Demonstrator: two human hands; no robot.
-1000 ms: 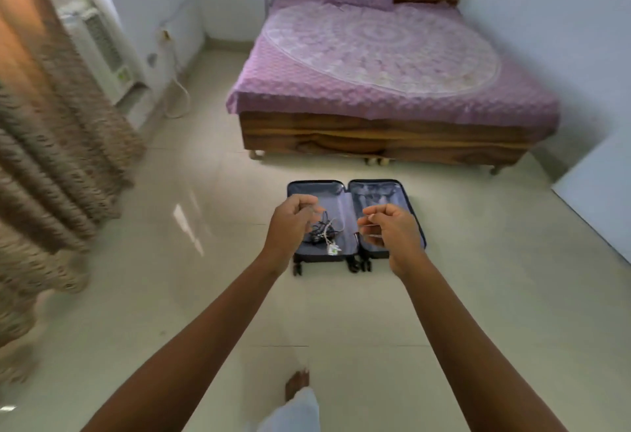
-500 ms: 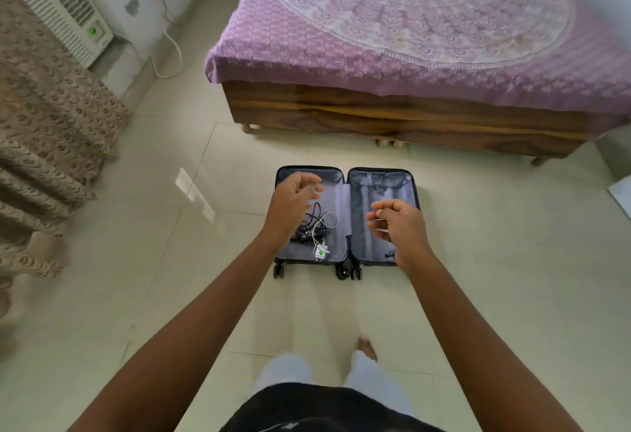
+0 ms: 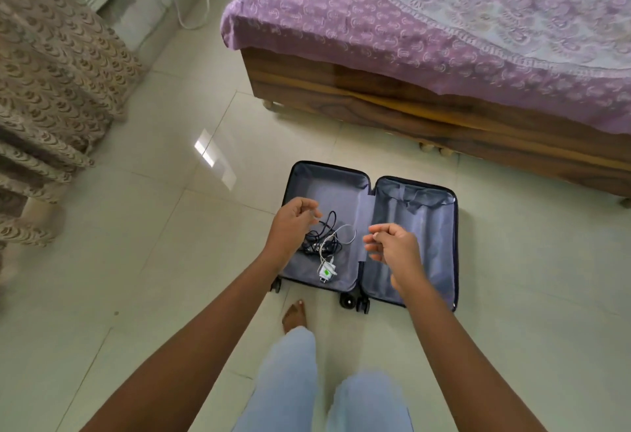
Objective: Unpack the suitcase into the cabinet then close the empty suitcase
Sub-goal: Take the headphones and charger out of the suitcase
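— What colours are you getting on the suitcase?

— I see a dark, near-black shell, plain grey-lilac inside both halves. In the left half I make out a black cable, a white cable and a white charger with a green patch.

— And around it?

— Far right, I have a purple bedspread printed with small pale motifs and a large pale round design, over a brown wood-grain bed frame. On the left is a beige curtain with brown scallops. The floor is pale cream tile, and nearest me are pale blue trousers.
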